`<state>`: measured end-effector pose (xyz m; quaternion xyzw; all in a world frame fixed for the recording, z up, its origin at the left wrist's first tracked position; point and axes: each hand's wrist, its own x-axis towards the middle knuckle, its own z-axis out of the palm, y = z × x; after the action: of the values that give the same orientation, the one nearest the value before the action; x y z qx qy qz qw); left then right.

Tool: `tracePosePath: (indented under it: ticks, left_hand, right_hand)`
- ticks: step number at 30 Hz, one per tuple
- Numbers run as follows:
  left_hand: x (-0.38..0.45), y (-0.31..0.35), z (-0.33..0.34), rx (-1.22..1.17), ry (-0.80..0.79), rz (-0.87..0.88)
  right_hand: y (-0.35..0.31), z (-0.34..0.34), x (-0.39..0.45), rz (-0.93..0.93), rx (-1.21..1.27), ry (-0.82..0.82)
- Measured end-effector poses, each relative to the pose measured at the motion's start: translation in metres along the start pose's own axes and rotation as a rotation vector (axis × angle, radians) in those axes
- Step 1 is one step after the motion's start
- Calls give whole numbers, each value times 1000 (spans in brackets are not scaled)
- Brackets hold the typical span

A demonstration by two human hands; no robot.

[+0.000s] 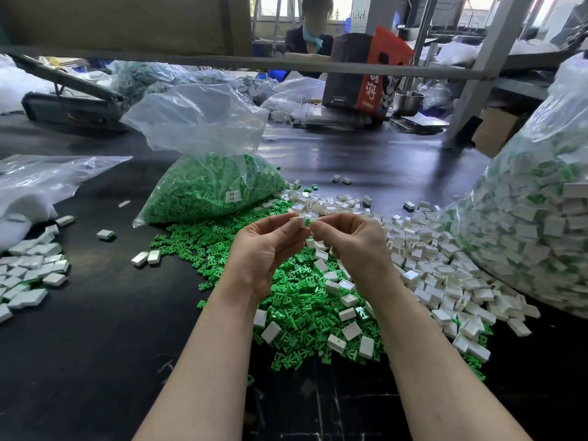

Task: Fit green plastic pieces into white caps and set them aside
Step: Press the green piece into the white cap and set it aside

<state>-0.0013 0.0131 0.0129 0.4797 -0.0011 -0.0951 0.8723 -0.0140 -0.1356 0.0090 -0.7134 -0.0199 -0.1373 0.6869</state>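
Black surface [95, 313] strewn with stock, supply within reach. Left hand [264, 249] pinches white cap [299, 220]; right hand [353, 246] pinches green piece [307, 221], pressing in. Both raised above loose green pile [296, 300], centre of surface, likely for sightline. Finished caps [28, 275] at left edge.

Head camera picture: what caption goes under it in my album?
Two hands press a green piece into a white cap.

My surface [95, 313] is black and glossy, catching daylight from the windows [273, 7] at the far wall. A grey metal rail [222, 62] crosses overhead, joined to a slanting grey post [477, 74]. Another person [310, 30] sits opposite me.
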Motion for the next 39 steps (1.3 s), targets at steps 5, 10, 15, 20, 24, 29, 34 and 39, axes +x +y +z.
tracePosePath:
  ticks: [5,10,15,20,24,29,34,39]
  left_hand:
    - [0,-1,-1,136,15,72]
    - [2,-3,-3,250,5,125]
    - [3,-3,-6,318,-17,140]
    - [3,-4,-7,369,-28,144]
    - [4,-3,-8,407,-28,149]
    - [5,-4,-11,537,-39,124]
    - [2,0,-16,871,-164,72]
    - [-2,1,-14,866,-285,45]
  right_hand:
    - [0,-2,0,-42,-147,-11]
    - [0,-2,0,-42,-203,-23]
    - [-2,-3,-1,-13,-178,-51]
    - [-3,-5,-3,-21,-177,-76]
    - [-1,-4,-2,17,-164,-86]
    - [0,-6,-2,3,-217,-144]
    - [2,-7,1,-5,-293,-163]
    - [4,-8,1,30,-280,-191]
